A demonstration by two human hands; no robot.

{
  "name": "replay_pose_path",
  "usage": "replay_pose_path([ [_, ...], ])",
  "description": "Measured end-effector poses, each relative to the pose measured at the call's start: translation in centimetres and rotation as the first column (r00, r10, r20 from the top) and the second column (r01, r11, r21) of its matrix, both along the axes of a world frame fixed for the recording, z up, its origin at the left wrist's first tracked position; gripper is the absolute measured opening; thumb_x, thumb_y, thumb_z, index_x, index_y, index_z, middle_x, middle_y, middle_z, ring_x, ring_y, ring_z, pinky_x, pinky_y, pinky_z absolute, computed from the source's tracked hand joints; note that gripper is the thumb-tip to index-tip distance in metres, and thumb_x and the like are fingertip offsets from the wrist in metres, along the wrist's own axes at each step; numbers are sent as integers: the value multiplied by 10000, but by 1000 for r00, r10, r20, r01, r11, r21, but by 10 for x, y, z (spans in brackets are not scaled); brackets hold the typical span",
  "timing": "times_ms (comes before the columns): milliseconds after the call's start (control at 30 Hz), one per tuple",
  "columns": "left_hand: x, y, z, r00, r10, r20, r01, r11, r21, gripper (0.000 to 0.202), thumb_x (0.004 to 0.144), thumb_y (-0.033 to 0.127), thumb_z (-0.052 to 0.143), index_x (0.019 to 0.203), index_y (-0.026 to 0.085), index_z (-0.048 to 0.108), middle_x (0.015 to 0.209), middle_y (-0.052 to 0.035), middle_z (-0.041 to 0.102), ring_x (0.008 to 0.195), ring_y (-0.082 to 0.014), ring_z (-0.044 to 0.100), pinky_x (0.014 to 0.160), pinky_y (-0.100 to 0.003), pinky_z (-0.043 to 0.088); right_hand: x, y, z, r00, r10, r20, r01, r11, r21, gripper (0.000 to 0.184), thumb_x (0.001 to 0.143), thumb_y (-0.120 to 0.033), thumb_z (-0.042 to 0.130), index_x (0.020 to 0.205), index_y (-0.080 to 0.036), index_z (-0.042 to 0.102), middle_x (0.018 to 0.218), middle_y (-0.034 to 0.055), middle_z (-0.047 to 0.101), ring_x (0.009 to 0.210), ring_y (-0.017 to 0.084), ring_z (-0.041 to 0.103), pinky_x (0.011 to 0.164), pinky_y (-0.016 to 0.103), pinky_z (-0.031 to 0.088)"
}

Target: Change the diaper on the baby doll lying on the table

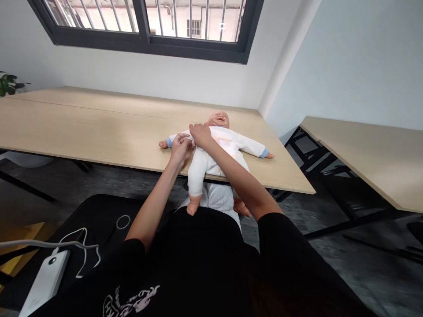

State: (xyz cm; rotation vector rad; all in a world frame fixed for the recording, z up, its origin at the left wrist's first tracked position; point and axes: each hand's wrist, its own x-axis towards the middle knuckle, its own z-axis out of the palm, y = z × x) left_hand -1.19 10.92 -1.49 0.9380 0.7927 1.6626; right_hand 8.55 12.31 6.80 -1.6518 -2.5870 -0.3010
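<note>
A baby doll lies on its back on the wooden table, head toward the wall and feet hanging past the front edge. It wears a white outfit with blue cuffs, and its arms are spread wide. At the doll's side, on the left of the view, my left hand pinches the edge of the outfit with curled fingers. My right hand reaches across the doll's body and closes on the cloth just beside the left one. The cloth between my fingertips is mostly hidden.
A second table stands to the right across a gap. On a black chair at lower left are a white power bank, its cable and a beaded bracelet. A barred window is in the wall behind.
</note>
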Motion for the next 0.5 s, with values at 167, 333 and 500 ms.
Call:
replay_pose_path([
  [167,-4,-2,14,999,4,-43,-4,1000,-2,255,678,57,612,858,198,501,590,78,576,518,-92,603,621,-222,535,51,-24,8,974,60,-218,-26,988,152,336,1010,-200,476,1311,-151,616,1356,162,587,1295,312,509,1118,498,348],
  [333,-11,-4,22,995,25,-98,-23,999,22,264,687,29,625,845,197,497,602,85,548,529,-89,596,638,-223,547,79,-60,-10,942,194,-273,-221,973,-71,348,1024,-436,499,1292,-287,665,1517,44,490,1419,308,414,1171,620,287],
  [500,-22,-9,21,993,60,-97,-53,996,69,279,689,28,627,814,209,455,622,87,522,574,-89,583,693,-241,570,75,-66,-27,946,142,-292,-164,985,-51,365,1044,-389,429,1297,-232,641,1578,38,412,1477,311,322,1177,709,195],
])
